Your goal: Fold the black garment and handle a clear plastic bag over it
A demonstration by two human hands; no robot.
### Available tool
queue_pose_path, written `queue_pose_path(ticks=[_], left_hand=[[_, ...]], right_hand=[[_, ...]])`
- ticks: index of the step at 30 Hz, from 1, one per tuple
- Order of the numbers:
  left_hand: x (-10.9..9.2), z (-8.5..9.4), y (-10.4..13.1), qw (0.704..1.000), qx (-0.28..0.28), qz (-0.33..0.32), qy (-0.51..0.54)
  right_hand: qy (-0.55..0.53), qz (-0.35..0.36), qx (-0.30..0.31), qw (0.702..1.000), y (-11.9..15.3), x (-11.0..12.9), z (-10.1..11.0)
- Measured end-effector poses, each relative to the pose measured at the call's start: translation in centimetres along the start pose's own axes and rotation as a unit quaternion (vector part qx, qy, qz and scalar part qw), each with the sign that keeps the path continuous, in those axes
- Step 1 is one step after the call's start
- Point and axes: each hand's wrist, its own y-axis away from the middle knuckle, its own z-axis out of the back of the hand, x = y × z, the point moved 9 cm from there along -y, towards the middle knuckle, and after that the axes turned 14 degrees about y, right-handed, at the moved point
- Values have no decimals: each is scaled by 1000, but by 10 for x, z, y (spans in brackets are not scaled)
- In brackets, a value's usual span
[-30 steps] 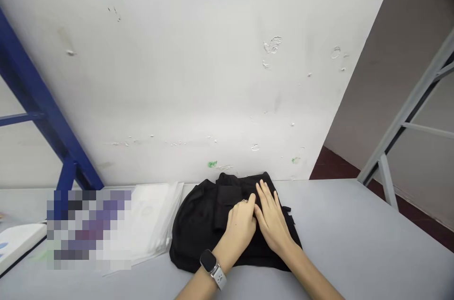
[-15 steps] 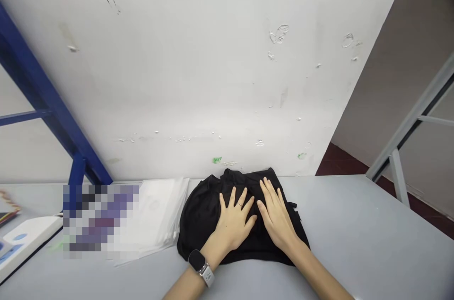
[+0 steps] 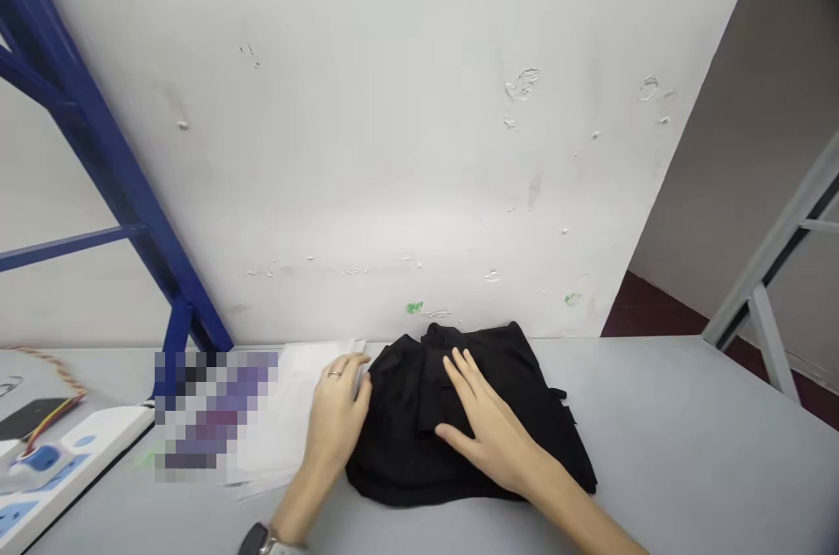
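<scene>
A folded black garment (image 3: 406, 468) lies on the grey tabletop, close to the wall, with a short strap or cord end sticking out at its right side. Flat on its middle rests my right hand (image 3: 488, 428), fingers stretched forward and thumb apart. My left hand (image 3: 337, 406) is at the garment's left edge, over the side of a stack of clear plastic bags (image 3: 281, 415). Its fingers are bent and the thumb stands apart, with nothing seen between them. A ring is on that hand and a watch (image 3: 257, 540) on its wrist.
Left of the bags is a pixelated patch. Farther left are a white power strip (image 3: 79, 459) with a plug and wires, and a dark flat object (image 3: 31, 418). A blue metal frame (image 3: 141, 205) rises at left, a grey frame (image 3: 760, 310) at right. Behind stands a white wall (image 3: 393, 144).
My left hand has moved left, off the garment's middle to its left edge, its fingers now bent. My right hand stays flat on the cloth. The view has shifted slightly left.
</scene>
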Motion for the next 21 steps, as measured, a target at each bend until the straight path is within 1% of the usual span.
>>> queue_pose_path(ticks=[2,3,5,8,10,12,14,15,17,19,21], left_hand=[[34,19,-3,998,-17,53,-35],[47,24,-3,996,-13,72,-46],[65,25,-3,994,6,95,-56],[75,22,1,990,32,115,-70],[73,22,2,989,33,120,-76],[61,26,1,991,21,113,-74],[37,24,0,996,12,75,-54],[21,19,0,998,13,47,-39],[-13,0,4,999,39,-20,3],[-42,-26,12,993,72,-75,63],[-55,-47,21,985,85,-93,115]], right_hand=[[5,7,49,999,-7,8,-14],[6,3,70,998,-10,9,-22],[6,-5,95,995,-14,8,-34],[9,-14,95,995,-15,3,-41],[13,-18,87,996,-13,0,-43],[16,-19,77,997,-12,0,-43],[15,-18,66,998,-12,0,-43],[14,-17,60,998,-12,0,-43],[12,-13,51,999,-13,0,-44],[5,-9,43,999,-13,-1,-46],[-14,-14,25,999,-13,-5,-47]])
